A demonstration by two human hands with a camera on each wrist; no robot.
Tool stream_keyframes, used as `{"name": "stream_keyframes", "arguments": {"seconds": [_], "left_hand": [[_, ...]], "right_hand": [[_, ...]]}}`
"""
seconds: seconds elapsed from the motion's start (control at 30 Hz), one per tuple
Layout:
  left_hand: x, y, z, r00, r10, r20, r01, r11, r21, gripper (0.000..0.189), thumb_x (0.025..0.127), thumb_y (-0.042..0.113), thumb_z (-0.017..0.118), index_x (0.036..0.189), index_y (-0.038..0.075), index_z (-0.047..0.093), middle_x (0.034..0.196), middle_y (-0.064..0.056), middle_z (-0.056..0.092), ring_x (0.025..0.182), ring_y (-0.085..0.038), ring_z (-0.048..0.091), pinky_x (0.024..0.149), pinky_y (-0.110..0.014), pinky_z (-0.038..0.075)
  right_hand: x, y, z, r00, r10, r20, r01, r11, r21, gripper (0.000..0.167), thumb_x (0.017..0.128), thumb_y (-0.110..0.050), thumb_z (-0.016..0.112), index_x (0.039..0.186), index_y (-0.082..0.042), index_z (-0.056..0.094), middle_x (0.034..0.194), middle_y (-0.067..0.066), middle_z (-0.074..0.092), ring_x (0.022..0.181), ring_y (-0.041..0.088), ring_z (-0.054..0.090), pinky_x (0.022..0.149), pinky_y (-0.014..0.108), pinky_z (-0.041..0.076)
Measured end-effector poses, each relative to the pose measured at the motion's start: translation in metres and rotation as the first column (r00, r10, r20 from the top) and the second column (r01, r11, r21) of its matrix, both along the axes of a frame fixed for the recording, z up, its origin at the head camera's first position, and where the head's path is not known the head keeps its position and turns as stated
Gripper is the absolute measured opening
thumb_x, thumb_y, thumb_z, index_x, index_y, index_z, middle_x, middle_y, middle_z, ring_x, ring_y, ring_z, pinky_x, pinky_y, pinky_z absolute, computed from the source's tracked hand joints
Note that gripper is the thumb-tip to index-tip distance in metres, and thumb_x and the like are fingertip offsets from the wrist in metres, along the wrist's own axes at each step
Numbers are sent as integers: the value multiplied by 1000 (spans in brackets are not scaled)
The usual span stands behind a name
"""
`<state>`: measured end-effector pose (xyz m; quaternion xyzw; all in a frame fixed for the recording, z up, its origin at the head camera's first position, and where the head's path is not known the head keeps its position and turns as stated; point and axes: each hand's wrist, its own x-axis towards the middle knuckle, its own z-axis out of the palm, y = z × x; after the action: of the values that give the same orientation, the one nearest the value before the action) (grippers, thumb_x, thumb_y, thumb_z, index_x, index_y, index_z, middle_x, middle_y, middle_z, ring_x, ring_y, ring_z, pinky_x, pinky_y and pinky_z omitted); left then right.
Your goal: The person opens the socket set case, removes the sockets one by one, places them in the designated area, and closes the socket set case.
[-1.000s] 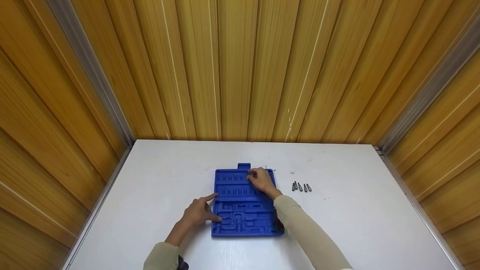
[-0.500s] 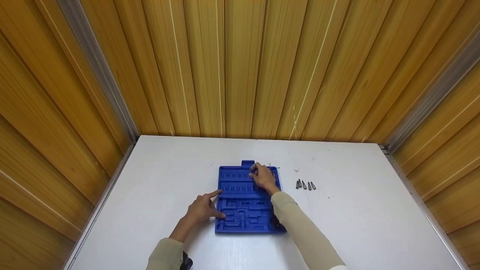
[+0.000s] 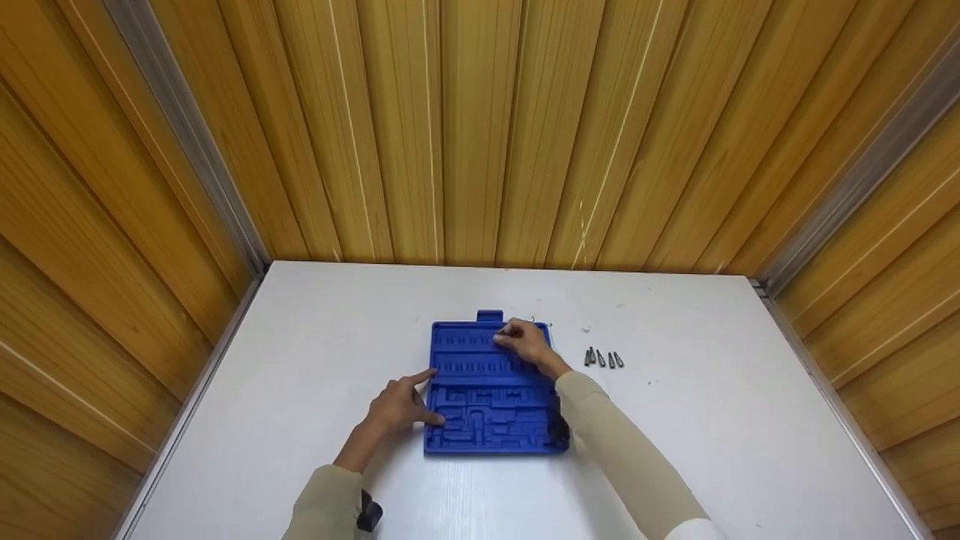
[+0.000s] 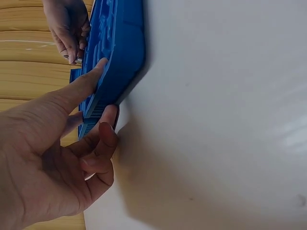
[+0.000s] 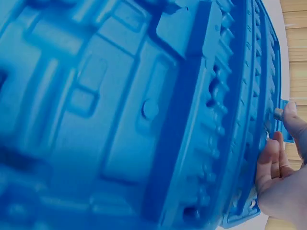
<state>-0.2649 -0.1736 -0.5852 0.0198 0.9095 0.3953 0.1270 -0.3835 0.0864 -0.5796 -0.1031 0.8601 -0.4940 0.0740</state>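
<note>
- The right hand (image 3: 525, 343) is held over the far row of slots of the blue tray (image 3: 480, 405), fingers curled; a small metal bit (image 5: 278, 113) is pinched at its fingertips, as is seen only in the right wrist view.
- The left hand (image 3: 400, 409) is laid against the tray's left edge, its index finger stretched along the rim and its thumb pressed to the side wall, with nothing enclosed; this contact is shown most plainly in the left wrist view (image 4: 62, 143).
- One tray is counted, lying flat near the middle of the white surface (image 3: 735, 420).
- Four loose bits (image 3: 603, 358) are seen in a row on the surface just right of the tray, in the head view alone.
- Both forearms are covered by beige sleeves (image 3: 622, 457).
</note>
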Motion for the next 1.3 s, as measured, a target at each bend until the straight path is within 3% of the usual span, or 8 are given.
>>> {"name": "stream_keyframes", "arguments": {"seconds": [0.13,0.23,0.33,0.47,0.6,0.9,1.1,1.3], "left_hand": [[-1,1,2,1000,0,1,0,1000,-5,92,71,24,95,152,17,50,77,-3,64,63,-15,58,56,-28,43],[-2,1,3,1000,12,7,-12,1000,-6,93,71,24,94,152,17,50,79,-3,64,64,-15,58,57,-28,43],[-2,-1,4,1000,17,7,-17,1000,-17,93,71,24,95,152,17,50,79,-3,65,64,-16,59,56,-27,43],[-4,-2,5,1000,13,9,-13,999,-31,94,71,26,95,153,18,49,79,-3,66,64,-16,60,57,-27,44],[-3,-2,5,1000,6,22,-5,999,-42,94,71,28,95,153,18,49,80,-2,67,65,-16,61,58,-28,44],[-3,0,7,1000,-1,11,1,1000,-27,94,72,28,94,153,17,49,78,-1,67,62,-15,61,55,-27,43],[-4,0,8,1000,-6,6,6,999,-32,94,72,28,94,153,17,48,78,-1,67,62,-15,61,56,-27,44],[-1,-1,5,1000,0,21,1,999,-34,94,73,29,94,154,19,48,78,-1,66,61,-15,61,55,-27,42]], "right_hand": [[-1,16,8,995,51,83,-49,999,-18,14,98,-9,68,93,2,62,116,21,71,89,15,63,72,26,53],[0,29,16,987,81,138,-74,996,-57,13,100,-8,65,97,3,60,119,24,70,92,15,66,70,26,57],[-1,41,24,983,98,158,-86,993,-80,14,102,-7,60,106,7,59,120,27,68,91,17,69,72,27,58],[-3,61,35,984,86,157,-77,995,-60,29,105,-8,55,126,12,56,118,30,67,86,15,67,72,25,56],[-1,82,44,988,49,150,-43,998,-43,40,105,-10,55,140,9,50,115,28,69,81,13,63,68,23,52],[1,121,55,994,-9,110,11,1000,-21,41,106,-12,52,143,5,48,95,2,67,77,12,59,67,28,52],[2,145,58,992,-30,121,25,999,45,45,107,-16,51,148,3,44,101,3,63,84,14,61,75,31,54],[4,164,58,991,18,131,-29,996,85,50,106,-17,54,150,4,42,114,20,64,87,12,61,81,35,55]]}}
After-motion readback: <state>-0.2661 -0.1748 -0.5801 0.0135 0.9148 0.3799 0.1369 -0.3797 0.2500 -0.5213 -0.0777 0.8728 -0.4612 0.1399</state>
